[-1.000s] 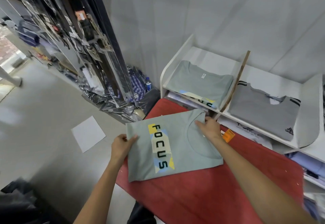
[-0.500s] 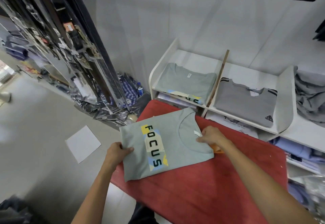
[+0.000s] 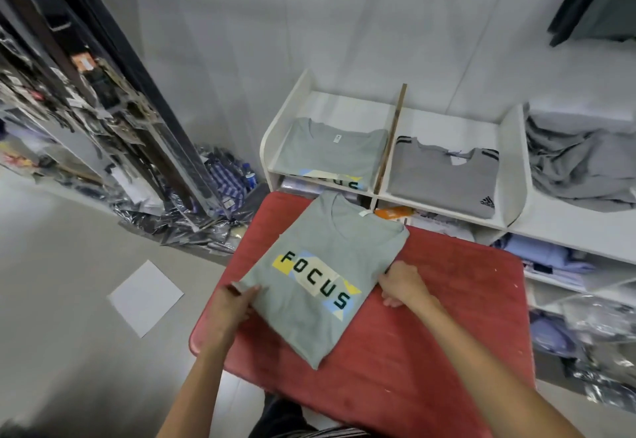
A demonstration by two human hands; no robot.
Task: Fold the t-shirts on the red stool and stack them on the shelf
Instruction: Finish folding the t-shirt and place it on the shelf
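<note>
A folded t-shirt (image 3: 320, 276) lies on the stool (image 3: 430, 351), a hand at each side edge. The shelf (image 3: 385, 193) stands just beyond, holding two folded shirts side by side.

A folded grey-green t-shirt (image 3: 320, 276) with a "FOCUS" print on yellow, cream and blue patches lies flat on the red stool (image 3: 430, 344), turned at an angle, its collar at the stool's far edge and its lower corner near the near edge. On the white shelf (image 3: 512, 162) past the far edge, a matching folded t-shirt (image 3: 330, 152) lies in the left compartment and a grey striped-shoulder t-shirt (image 3: 444, 176) in the middle one.
</note>
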